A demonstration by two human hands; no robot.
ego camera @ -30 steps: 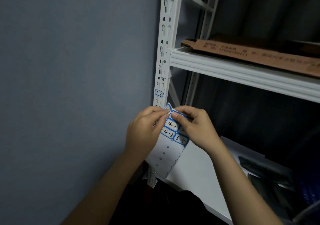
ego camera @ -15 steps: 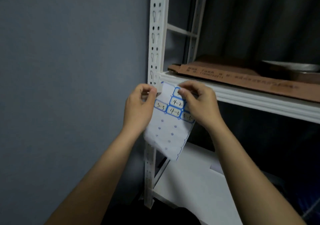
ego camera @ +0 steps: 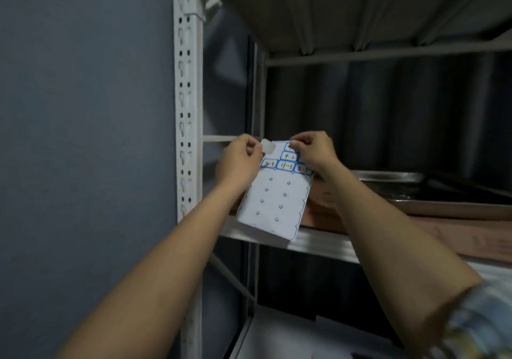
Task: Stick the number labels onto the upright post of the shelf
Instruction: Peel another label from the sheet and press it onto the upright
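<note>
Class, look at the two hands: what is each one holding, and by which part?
The left hand pinches a peeled label by its left edge. The right hand pinches the label sheet at its top edge.

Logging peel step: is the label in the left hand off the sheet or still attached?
Off: left hand pinches the label, lifted above the sheet.

Label sheet (ego camera: 273, 192): handwritten "4-2", "4-3" legible; neighbouring labels unclear
</note>
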